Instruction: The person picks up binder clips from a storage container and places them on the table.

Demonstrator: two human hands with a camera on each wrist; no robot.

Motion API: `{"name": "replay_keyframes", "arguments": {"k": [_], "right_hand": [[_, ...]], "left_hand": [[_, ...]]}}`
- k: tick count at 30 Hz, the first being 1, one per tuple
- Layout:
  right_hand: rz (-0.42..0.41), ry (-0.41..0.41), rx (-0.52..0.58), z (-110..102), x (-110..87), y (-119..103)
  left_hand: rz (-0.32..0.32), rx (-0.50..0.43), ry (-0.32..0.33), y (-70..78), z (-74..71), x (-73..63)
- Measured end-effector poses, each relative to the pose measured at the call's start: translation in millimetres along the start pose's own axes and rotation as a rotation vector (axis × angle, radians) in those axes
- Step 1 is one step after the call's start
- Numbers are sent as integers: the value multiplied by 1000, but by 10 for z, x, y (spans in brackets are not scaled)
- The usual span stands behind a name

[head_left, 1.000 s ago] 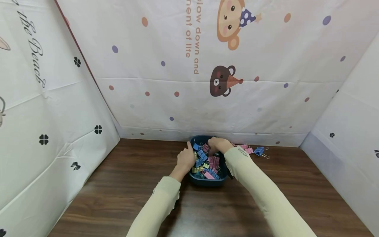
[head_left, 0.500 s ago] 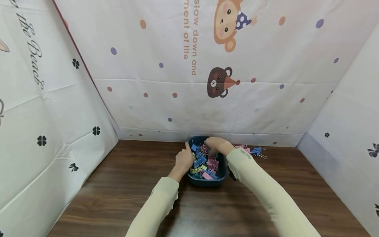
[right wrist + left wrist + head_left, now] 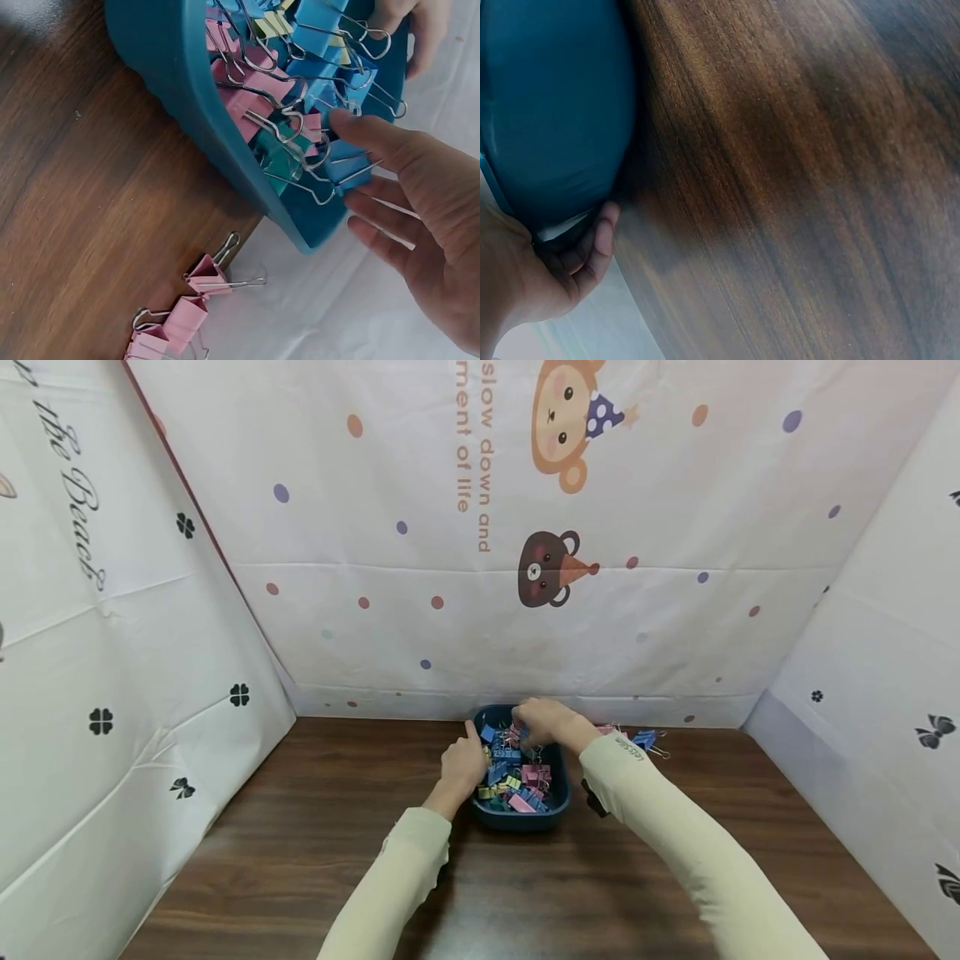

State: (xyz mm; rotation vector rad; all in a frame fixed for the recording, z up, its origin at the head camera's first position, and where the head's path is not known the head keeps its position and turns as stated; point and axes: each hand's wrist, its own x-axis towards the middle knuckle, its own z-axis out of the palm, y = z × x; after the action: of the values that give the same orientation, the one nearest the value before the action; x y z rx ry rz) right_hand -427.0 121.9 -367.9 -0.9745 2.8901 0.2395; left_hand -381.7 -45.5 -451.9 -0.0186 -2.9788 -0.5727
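A dark blue plastic bin (image 3: 521, 822) stands near the table's back edge, filled with a jumble of pink, blue, yellow and green binder clips (image 3: 536, 775). My left hand (image 3: 462, 766) grips the bin's left side, thumb up at the rim; in the left wrist view its fingers curl against the outer wall (image 3: 562, 112). Reaching into the far right part of the bin, my right hand (image 3: 549, 724) has thumb and fingers around a blue binder clip (image 3: 349, 171) with wire handles. A green clip (image 3: 277, 161) and pink clips (image 3: 251, 90) lie beside its fingertips.
Several pink binder clips (image 3: 184, 322) lie on the wooden table (image 3: 337, 827) right of the bin, with a blue clip (image 3: 645, 740) farther right. A printed white cloth (image 3: 360, 635) hangs behind the table's back edge. More cloth stands at both sides.
My right hand has shifted slightly up and back inside the bin, and a blue clip shows at its fingertips. The left hand keeps its hold. The head view has drifted slightly.
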Motion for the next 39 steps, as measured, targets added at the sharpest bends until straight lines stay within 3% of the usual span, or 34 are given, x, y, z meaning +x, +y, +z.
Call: {"name": "replay_keyframes", "arguments": {"k": [11, 19, 24, 33, 39], "right_hand": [[19, 85, 220, -165, -138, 54], [170, 111, 259, -239, -347, 247], [228, 111, 247, -157, -483, 418], [237, -105, 265, 183, -638, 609], [272, -163, 260, 396, -666, 666]], "left_hand": [[-23, 3, 2, -33, 2, 8], [-26, -1, -2, -61, 13, -17], [-28, -20, 4, -69, 3, -30], [-26, -27, -5, -39, -21, -20], [-12, -24, -14, 12, 4, 15]]}}
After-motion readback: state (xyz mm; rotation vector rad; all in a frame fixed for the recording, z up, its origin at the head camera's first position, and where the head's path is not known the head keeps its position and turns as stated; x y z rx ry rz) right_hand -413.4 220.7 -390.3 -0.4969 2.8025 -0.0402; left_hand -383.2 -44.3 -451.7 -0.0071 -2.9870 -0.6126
